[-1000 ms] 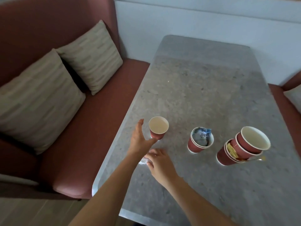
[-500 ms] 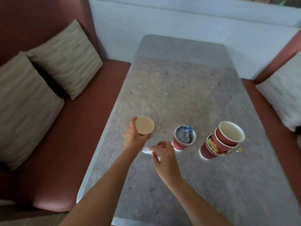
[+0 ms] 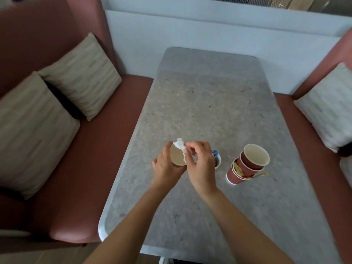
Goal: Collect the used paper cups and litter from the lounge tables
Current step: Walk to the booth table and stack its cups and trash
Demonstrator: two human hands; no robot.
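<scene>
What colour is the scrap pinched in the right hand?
White. The crumpled scrap, pinched by the right hand over the held cup, shows best in the head view.

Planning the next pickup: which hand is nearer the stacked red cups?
Right. The right hand, pinching a crumpled tissue, is left of the stacked cups; the left hand, holding a single cup, is farther left.
</scene>
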